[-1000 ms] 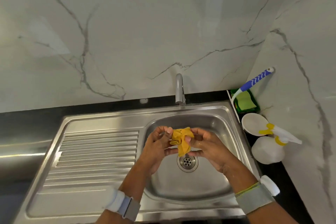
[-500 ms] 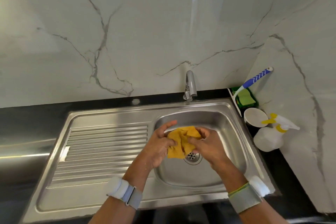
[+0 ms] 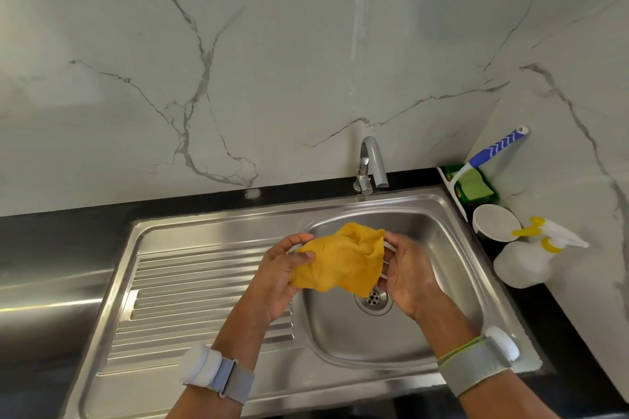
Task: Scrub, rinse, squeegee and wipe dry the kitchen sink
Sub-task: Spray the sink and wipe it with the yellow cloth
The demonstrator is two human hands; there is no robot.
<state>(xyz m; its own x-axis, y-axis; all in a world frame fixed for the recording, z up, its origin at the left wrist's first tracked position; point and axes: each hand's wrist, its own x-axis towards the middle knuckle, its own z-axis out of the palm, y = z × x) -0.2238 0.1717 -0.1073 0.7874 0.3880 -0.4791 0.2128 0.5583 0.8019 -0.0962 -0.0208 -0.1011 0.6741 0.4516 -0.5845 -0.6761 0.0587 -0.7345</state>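
- Your left hand (image 3: 277, 277) pinches the left edge of the crumpled mustard-yellow cloth (image 3: 338, 257), thumb on top; your right hand (image 3: 406, 274) holds the right edge with the fingers curled behind it.
- The cloth hangs in the air between both hands, over the round basin of the stainless-steel kitchen sink (image 3: 452, 269), just up and left of the perforated metal drain (image 3: 373, 299) and not touching the steel.
- Handling judgement: the cloth is light, soft and limp, and it will sag and bunch wherever you do not support it. Whether it is wet cannot be told. Take it by opposite edges or corners to spread it, then fold it into a flat pad for wiping.
- The steel looks smooth and glossy, so expect the pad to slide easily; the ridged draining board (image 3: 211, 286) at 9 o'clock of the basin will catch loose folds.
- The curved chrome tap (image 3: 371, 165) stands at 12 o'clock of the basin, spout over the rim; work round its base.
- At 2 o'clock: a blue-and-white-handled squeegee (image 3: 490, 150) leaning on the wall above a green sponge (image 3: 474, 185) in its holder, a white round cup (image 3: 497, 223) and a white spray bottle with yellow trigger (image 3: 531, 257). All stand off the sink on the black counter (image 3: 68, 231), clear of your hands.
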